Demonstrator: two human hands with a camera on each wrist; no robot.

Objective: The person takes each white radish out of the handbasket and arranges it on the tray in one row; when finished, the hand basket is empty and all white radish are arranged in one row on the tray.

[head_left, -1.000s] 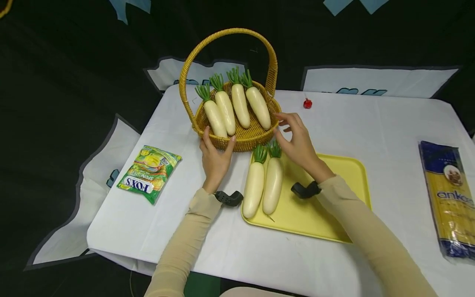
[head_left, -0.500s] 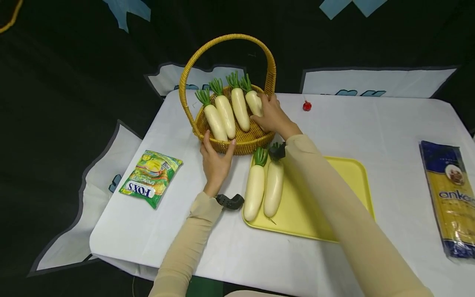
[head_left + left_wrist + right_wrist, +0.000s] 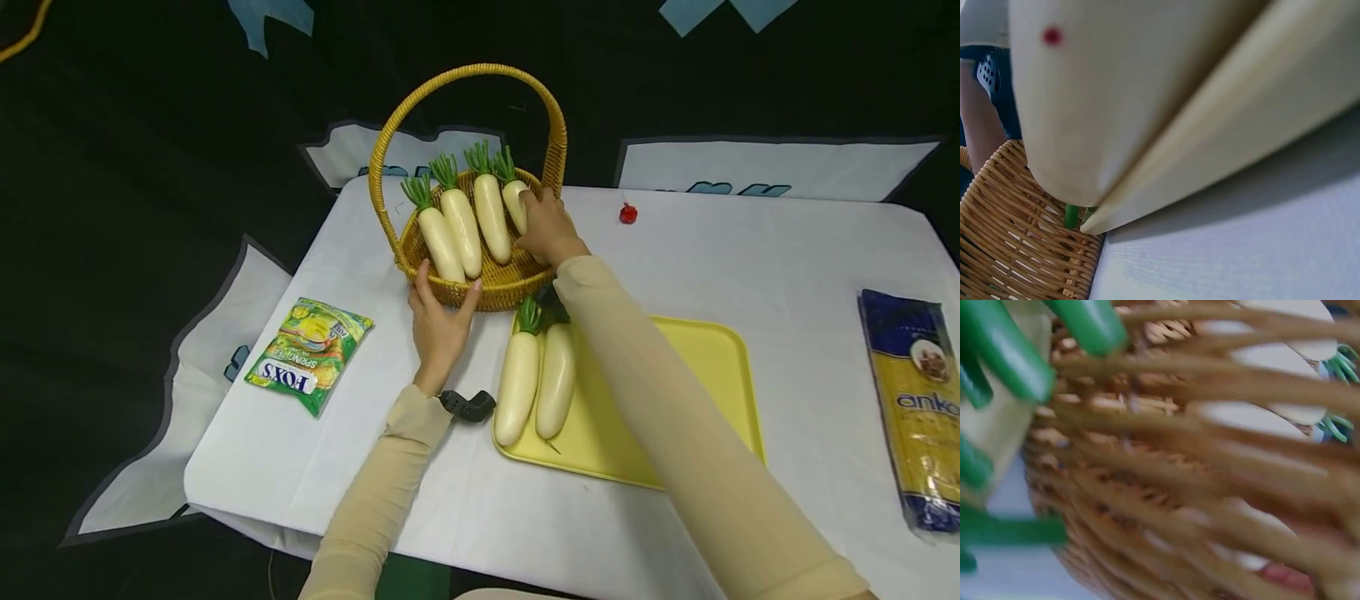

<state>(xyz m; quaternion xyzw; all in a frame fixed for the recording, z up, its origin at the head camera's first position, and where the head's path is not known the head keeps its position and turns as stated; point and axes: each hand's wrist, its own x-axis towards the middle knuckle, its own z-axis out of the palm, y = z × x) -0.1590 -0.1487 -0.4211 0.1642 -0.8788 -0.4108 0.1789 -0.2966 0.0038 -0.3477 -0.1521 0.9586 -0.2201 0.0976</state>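
Note:
A wicker basket (image 3: 487, 296) with a tall hoop handle holds several white daikons (image 3: 459, 229) with green leaf stubs. Inside it, my right hand (image 3: 551, 229) grips the rightmost daikon (image 3: 514, 204), covering its lower part. My left hand (image 3: 441, 329) touches the basket's front rim, index finger and thumb spread straight. In front of the basket, two more daikons (image 3: 519, 387) lie side by side on a yellow tray (image 3: 697, 367). The left wrist view shows these daikons (image 3: 1079, 112) very close, beside the basket wall (image 3: 1029, 231). Blurred weave (image 3: 1166, 437) fills the right wrist view.
A green Fox's packet (image 3: 307, 354) lies on the white-covered table (image 3: 360, 467) at left. At the right edge is a blue and yellow pasta packet (image 3: 915, 408). A small red object (image 3: 627, 214) sits behind the tray. Dark cloth hangs behind.
My right hand has moved from the basket's right rim into the basket and taken hold of the rightmost daikon. My left hand stays at the front rim.

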